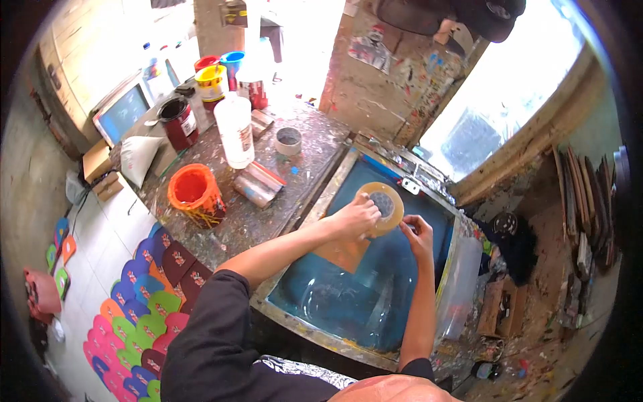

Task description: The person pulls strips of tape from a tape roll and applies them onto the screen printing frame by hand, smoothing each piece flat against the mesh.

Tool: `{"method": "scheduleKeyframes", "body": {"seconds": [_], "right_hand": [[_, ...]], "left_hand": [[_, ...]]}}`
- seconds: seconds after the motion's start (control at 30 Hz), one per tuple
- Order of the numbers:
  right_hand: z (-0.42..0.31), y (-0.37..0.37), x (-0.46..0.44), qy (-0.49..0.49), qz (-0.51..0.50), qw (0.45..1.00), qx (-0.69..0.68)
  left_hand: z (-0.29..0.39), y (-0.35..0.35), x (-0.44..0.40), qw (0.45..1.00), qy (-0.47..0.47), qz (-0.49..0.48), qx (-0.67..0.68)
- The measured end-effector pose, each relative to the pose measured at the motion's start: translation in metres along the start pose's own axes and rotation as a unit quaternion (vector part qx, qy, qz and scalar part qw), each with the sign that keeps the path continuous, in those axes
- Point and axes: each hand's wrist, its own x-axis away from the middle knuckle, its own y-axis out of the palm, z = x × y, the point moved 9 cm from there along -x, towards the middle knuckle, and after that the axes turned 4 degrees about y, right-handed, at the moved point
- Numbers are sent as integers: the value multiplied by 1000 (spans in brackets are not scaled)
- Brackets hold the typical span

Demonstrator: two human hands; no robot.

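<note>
Over the screen frame, the left hand grips the tape roll, fingers curled at its rim. The right hand has fingers pinched together beside it, perhaps on a loose end, too small to tell. Handling tape this way calls for a steady roll.

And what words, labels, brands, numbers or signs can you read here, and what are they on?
No text is readable.
White bottle: printed label, too blurred.
Dark red can: pale label, too small.
Yellow tub: dark marks, too blurred.
Black item at the top edge: pale emblem, too small.
Tape roll: core too blurred to tell.
</note>
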Motion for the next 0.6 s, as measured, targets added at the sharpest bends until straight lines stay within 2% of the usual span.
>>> {"method": "scheduleKeyframes", "body": {"seconds": [0.23, 0.3, 0.43, 0.6], "right_hand": [[-70, 34, 52, -34, 16, 999, -1], [-78, 42, 66, -17, 5, 1000, 3], [-106, 54, 123, 21, 22, 1000, 9], [-108, 56, 173, 63, 41, 996, -38]], "left_hand": [[36, -73, 39, 999, 7, 12, 53], [43, -86, 50, 997, -2, -33, 66], [56, -106, 68, 990, 7, -21, 138], [93, -124, 75, 975, 67, -63, 200]]}}
